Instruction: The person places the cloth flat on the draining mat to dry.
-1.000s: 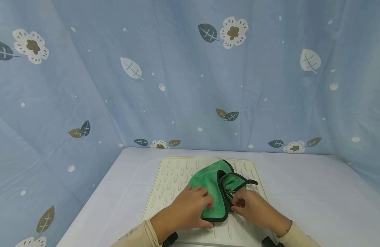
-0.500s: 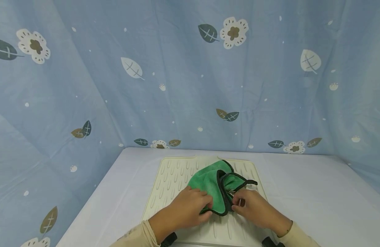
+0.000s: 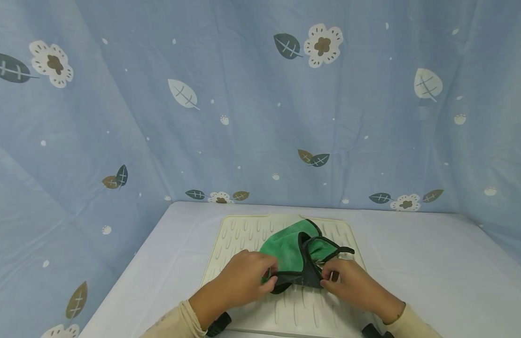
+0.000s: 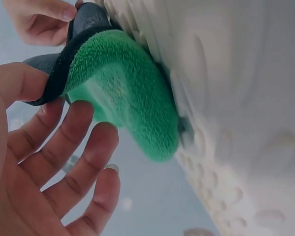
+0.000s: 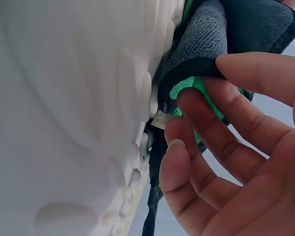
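Observation:
A crumpled cloth (image 3: pixel 285 251), green on one face and dark grey on the other with black edging, lies on a cream ribbed mat (image 3: pixel 235 239). My left hand (image 3: pixel 245 277) pinches its near edge between thumb and forefinger; in the left wrist view the other fingers (image 4: pixel 98 147) are spread loosely below. On the cloth's right side my right hand (image 3: pixel 349 284) pinches the black edging with thumb and forefinger. A small white tag (image 5: pixel 161 119) shows on the cloth in the right wrist view. The cloth's underside is mostly hidden.
The mat lies on a white-covered table (image 3: pixel 412 263). A blue curtain (image 3: pixel 252 117) printed with leaves and flowers hangs behind the table and along its sides.
My left hand has taken hold of the cloth's near edge and moved left with it, turning up the grey face. The right hand stays nearly in place at its edge.

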`<state>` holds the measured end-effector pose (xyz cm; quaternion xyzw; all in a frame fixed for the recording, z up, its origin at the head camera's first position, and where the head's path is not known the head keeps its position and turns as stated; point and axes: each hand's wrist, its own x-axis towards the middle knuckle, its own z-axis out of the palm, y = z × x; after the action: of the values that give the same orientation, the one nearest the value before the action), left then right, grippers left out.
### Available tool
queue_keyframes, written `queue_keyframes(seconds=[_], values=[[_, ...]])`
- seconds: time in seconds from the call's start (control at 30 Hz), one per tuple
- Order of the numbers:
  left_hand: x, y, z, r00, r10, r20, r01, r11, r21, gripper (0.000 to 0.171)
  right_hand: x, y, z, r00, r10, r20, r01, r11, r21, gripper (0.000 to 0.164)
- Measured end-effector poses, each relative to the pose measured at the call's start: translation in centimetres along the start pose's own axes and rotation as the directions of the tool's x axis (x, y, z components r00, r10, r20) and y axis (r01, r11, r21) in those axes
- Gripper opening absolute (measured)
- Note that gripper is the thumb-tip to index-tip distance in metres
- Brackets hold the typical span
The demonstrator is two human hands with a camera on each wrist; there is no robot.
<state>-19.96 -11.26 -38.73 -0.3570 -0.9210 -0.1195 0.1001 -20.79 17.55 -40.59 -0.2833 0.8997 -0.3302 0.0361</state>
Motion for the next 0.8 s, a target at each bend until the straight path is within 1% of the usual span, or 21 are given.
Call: queue_keyframes(seconds=[0.23, 0.57, 0.67, 0.8], values=[[-1.0, -1.0, -0.8, 0.998, -0.055, -0.016, 0.055, 0.998, -0.029, 0.014, -0.1, 0.1, -0.2, 1.000, -0.003, 0.011, 0.003, 1.000, 0.003, 0.007], [-2.6, -2.6, -1.2, 0.993, -0.115, -0.035, 0.115, 0.993, -0.008, 0.018, -0.2, -0.2, -0.7, 1.000, -0.013, 0.006, 0.013, 1.000, 0.022, 0.005], [-3.0, -3.0, -1.3, 0.991, -0.135, -0.021, 0.134, 0.990, -0.034, 0.018, -0.2, -0.2, -0.7, 1.000, -0.001, 0.005, 0.001, 1.000, 0.028, 0.006], [-3.3, -3.3, -1.5, 0.986, -0.168, 0.018, 0.169, 0.982, -0.083, 0.018, -0.2, -0.3, -0.7, 1.000, 0.000, -0.001, 0.000, 0.999, 0.034, 0.006]])
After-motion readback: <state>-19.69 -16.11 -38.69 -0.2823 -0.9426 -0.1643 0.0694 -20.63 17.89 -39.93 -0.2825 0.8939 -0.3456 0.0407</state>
